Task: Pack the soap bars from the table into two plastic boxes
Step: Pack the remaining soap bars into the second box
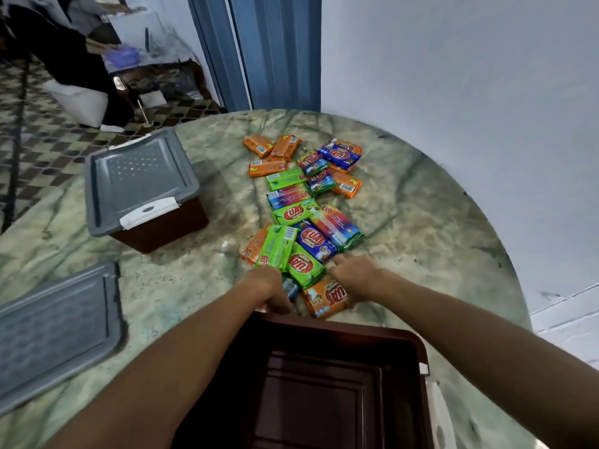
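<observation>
Soap bars, wrapped orange, green, blue (pixel 293 205), lay scattered mid-table, none in open dark-brown plastic box (pixel 324 384) nearest | left hand (pixel 270 286) curled by box rim, grasp unclear | right hand (pixel 356 277) clasped orange bar (pixel 325 299) | risk: slick wrappers slipping | lidded box (pixel 146 189) beyond.

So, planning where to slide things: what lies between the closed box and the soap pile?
Bare marble table in the head view; nothing sits between the lidded box and the soap bars.
</observation>
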{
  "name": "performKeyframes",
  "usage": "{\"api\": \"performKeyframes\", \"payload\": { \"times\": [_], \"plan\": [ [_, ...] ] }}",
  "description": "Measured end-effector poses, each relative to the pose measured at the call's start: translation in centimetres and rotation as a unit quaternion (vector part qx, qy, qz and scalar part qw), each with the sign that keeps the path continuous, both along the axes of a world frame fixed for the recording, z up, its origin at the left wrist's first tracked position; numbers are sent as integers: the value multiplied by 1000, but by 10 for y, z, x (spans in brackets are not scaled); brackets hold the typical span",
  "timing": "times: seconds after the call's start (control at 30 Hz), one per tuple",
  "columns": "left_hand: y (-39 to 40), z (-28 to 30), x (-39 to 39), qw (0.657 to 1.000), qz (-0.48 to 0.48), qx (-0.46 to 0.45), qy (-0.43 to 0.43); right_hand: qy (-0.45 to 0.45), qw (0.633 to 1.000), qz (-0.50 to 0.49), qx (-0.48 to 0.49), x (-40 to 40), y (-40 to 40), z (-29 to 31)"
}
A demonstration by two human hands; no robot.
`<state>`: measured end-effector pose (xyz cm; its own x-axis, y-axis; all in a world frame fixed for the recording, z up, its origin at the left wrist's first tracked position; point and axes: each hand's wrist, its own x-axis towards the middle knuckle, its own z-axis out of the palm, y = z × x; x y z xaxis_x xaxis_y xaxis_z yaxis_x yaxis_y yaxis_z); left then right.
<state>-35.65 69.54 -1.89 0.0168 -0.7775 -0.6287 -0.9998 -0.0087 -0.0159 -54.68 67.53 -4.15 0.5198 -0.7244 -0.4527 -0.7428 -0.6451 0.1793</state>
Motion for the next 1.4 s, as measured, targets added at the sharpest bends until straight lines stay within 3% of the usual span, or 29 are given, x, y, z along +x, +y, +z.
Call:
{"api": "performKeyframes", "payload": {
  "times": [0.13, 0.3, 0.37, 0.47, 0.7, 0.97, 1.07, 1.13, 1.17, 1.2, 1.3, 1.4],
  "plan": [
    [-4, 35, 12, 996, -19, -51, 72, -57, 996, -66, -11, -15, 15, 32],
    [19, 121, 24, 969, -110, -172, 141, -167, 971, -154, -68, -33, 51, 123],
    [46, 142, 29, 956, -172, -195, 135, -176, 968, -163, -77, -34, 82, 162],
    [90, 149, 27, 953, -251, -151, 83, -156, 969, -190, -31, -29, 132, 191],
    [144, 69, 10, 948, -309, -73, 17, -52, 985, -162, 35, 7, 198, 124],
    [147, 20, 9, 943, -315, -97, -42, -10, 981, -190, 46, 25, 201, 49],
    [139, 48, 13, 960, -263, -47, 88, -80, 974, -198, 80, 26, 192, 70],
    [125, 80, 18, 951, -193, 3, 241, -201, 951, -214, 93, 23, 179, 97],
    [110, 92, 21, 942, -180, -22, 281, -274, 931, -223, 94, 20, 166, 110],
    [92, 99, 22, 940, -188, -81, 272, -340, 907, -235, 80, 15, 149, 122],
    [20, 91, 26, 913, -291, -281, 55, -459, 846, -270, 4, -2, 76, 137],
    [-44, 53, 29, 897, -359, -252, -59, -427, 854, -296, -19, -11, -5, 102]
  ]
}}
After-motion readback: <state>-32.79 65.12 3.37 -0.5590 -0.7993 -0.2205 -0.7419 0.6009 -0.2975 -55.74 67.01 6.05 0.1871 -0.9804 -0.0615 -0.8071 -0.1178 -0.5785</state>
